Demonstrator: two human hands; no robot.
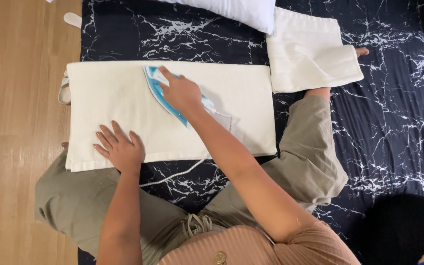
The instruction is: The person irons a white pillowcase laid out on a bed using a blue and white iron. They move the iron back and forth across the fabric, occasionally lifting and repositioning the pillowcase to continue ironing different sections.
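right hand [182,93] wrapped round blue iron [165,95] mid cream cloth [172,113]; left hand [119,147] flat, open, pinning near edge. keep cloth taut, cord [175,175] clear.

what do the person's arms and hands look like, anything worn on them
Both arms are bare from shoulder to fingertips: no sleeves reach them, and no gloves, watch or rings show on the left hand or right hand. The ribbed pinkish top ends at the shoulders.

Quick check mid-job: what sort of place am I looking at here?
Probably a home room, with work done on the floor: a black marble-patterned mat on light wooden flooring, a white pillow, and a blue-and-white clothes iron under the right hand on a cream cloth.
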